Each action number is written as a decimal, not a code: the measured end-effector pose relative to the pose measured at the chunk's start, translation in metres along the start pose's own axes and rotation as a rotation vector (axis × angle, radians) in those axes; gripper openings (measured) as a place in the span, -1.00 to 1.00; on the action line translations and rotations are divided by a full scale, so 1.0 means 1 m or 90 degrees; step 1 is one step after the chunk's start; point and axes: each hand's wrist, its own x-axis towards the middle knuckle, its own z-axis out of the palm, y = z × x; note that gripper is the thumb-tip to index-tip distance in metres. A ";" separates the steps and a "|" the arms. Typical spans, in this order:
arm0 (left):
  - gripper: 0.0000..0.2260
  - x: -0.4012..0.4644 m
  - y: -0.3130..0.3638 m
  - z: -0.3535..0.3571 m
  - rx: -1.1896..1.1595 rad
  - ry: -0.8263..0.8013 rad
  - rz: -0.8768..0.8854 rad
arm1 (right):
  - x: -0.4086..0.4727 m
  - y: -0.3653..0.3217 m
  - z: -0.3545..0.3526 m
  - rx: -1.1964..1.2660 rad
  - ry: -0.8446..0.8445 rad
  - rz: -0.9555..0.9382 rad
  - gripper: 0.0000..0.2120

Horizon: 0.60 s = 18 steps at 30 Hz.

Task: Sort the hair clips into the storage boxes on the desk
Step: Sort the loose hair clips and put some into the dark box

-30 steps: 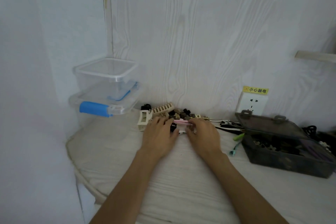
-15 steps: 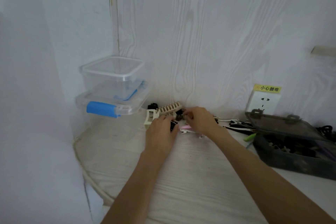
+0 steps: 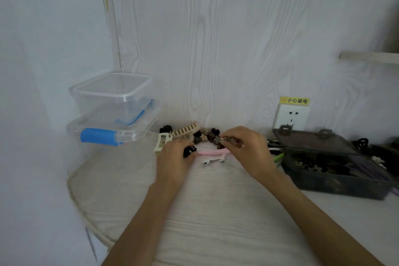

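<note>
Risk of scattering the pile of hair clips (image 3: 200, 136) along the wall if pulled too quickly, because the small dark and beige clips lie tangled together and touch each other. Risk also of lifting two clips at once, or of dropping one on the way to the dark storage box (image 3: 336, 170), which stands open at the right, near the pile but not touching it. Possible to push the white clip (image 3: 213, 160) off toward the front edge of the counter (image 3: 216, 218) with a careless wrist.

Right hand (image 3: 248, 149): grip closed with curled fingers on a small brown clip (image 3: 228, 140) at the right end of the pile, probably pinched between thumb and forefinger, though blurred. Left hand (image 3: 174, 157): fingers curled over a black clip (image 3: 189, 150), apparently held against the counter; hard to tell whether really gripped or only pressed.

Pink clip (image 3: 212, 152) lying flat between both hands, just beside the fingertips of each. Comb-like beige clip (image 3: 185, 130) and cream claw clip (image 3: 160, 143) behind the left hand, close to the stacked clear boxes (image 3: 112, 112) at the left, both still without any clips visible inside.
</note>
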 end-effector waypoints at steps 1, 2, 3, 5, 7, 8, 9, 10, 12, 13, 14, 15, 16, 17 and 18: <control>-0.78 0.000 -0.001 0.000 -0.006 0.008 0.010 | -0.006 0.004 -0.011 0.016 0.027 -0.007 -0.85; -0.77 0.000 -0.001 0.002 -0.011 0.020 0.017 | -0.013 0.008 -0.025 0.026 0.059 -0.010 -0.86; -0.76 0.000 -0.001 0.002 -0.018 0.037 0.023 | -0.018 0.012 -0.037 0.033 0.098 -0.010 -0.86; -0.76 -0.001 0.004 0.002 -0.053 0.079 0.032 | -0.026 0.023 -0.060 0.060 0.178 0.030 -0.84; -0.75 -0.001 0.020 0.002 -0.114 0.122 0.050 | -0.032 0.035 -0.082 0.070 0.240 0.096 -0.82; -0.75 -0.001 0.030 0.003 -0.143 0.140 0.066 | -0.034 0.041 -0.091 0.055 0.256 0.132 -0.82; -0.75 0.000 0.046 0.006 -0.168 0.146 0.089 | -0.038 0.049 -0.101 0.027 0.264 0.169 -0.82; -0.75 0.000 0.061 0.011 -0.193 0.142 0.113 | -0.041 0.055 -0.108 -0.007 0.262 0.202 -0.82; -0.75 0.000 0.096 0.023 -0.238 0.108 0.169 | -0.051 0.068 -0.117 -0.059 0.251 0.259 -0.82; -0.75 0.000 0.116 0.033 -0.257 0.081 0.197 | -0.058 0.074 -0.121 -0.073 0.245 0.282 -0.82; -0.74 0.000 0.133 0.041 -0.269 0.050 0.221 | -0.063 0.079 -0.123 -0.078 0.243 0.302 -0.81; -0.73 0.000 0.149 0.049 -0.275 0.013 0.244 | -0.066 0.081 -0.123 -0.081 0.244 0.319 -0.81; -0.72 0.000 0.164 0.059 -0.284 -0.021 0.269 | -0.069 0.084 -0.124 -0.087 0.248 0.326 -0.81; -0.72 0.000 0.175 0.067 -0.294 -0.050 0.292 | -0.071 0.085 -0.123 -0.089 0.254 0.320 -0.82; -0.73 0.000 0.183 0.073 -0.309 -0.076 0.307 | -0.071 0.085 -0.122 -0.085 0.262 0.306 -0.82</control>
